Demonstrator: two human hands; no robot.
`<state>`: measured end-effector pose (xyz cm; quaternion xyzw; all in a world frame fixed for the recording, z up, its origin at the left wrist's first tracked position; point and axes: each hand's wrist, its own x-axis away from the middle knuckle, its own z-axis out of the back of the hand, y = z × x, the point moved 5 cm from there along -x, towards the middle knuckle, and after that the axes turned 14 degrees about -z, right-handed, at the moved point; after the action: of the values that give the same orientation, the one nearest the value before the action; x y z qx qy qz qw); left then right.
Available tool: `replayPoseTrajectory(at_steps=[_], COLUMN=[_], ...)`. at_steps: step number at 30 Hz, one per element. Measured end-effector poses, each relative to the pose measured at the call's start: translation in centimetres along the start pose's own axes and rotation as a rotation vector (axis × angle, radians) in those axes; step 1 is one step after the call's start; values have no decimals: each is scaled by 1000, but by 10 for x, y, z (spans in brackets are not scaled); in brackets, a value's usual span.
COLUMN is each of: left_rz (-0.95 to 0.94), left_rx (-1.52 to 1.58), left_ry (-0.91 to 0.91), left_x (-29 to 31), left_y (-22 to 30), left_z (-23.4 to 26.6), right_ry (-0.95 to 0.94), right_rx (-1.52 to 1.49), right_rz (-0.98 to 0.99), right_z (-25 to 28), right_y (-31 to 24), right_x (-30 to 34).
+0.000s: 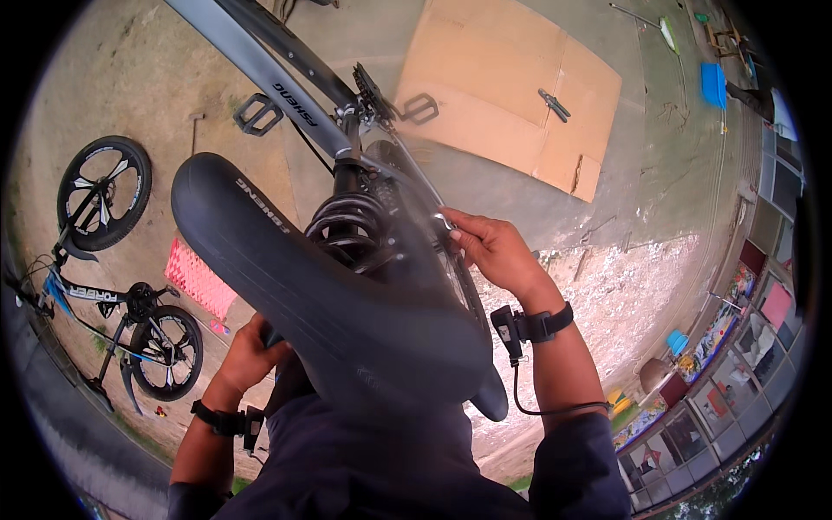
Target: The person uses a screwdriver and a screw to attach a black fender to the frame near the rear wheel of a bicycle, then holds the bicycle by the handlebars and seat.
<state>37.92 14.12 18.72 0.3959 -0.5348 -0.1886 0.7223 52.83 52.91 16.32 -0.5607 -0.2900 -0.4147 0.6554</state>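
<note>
Bicycle (348, 165): beneath my view, black saddle (321, 295) uppermost.
Right hand (494, 247): fingers pinched on a silvery piece (445, 222) beside the frame.
Left hand (250, 355): near saddle, partly hidden; I can't tell its grip.

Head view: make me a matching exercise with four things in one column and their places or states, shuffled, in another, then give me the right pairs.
Things:
1. Saddle
2. Right hand
3. Pliers
4. Second bike

Places or states:
A. Lying on the cardboard
B. Near the picture's left edge
C. Black, in the middle of the picture
D. Pinching a small silver piece

Pairs: 1-C, 2-D, 3-A, 4-B
</note>
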Motion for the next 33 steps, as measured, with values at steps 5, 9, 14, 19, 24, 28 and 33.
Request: replayPoseTrajectory(at_steps=[5, 9, 14, 19, 24, 28, 33], left_rz=[85, -5, -48, -57, -73, -79, -81], left_rx=[12, -122, -143, -135, -117, -109, -100], left_ry=[-69, -148, -165, -151, -138, -139, -131], left_x=[-19, -14, -13, -20, -31, -39, -46], left_y=[6, -34, -47, -43, -47, -45, -45], left_z=[-9, -17, -19, -19, -26, -30, -34], right_ry=[9, 5, -87, -192, -283, -304, -238], right_rx=[159, 204, 86, -54, -128, -102, 28], right_rz=[282, 292, 190, 67, 109, 136, 325], right_z=[-6, -7, -9, -10, -15, -20, -17], right_y=[-13, -13, -10, -11, -9, -8, -15], right_x=[-33, -52, -59, -66, -78, -90, -100])
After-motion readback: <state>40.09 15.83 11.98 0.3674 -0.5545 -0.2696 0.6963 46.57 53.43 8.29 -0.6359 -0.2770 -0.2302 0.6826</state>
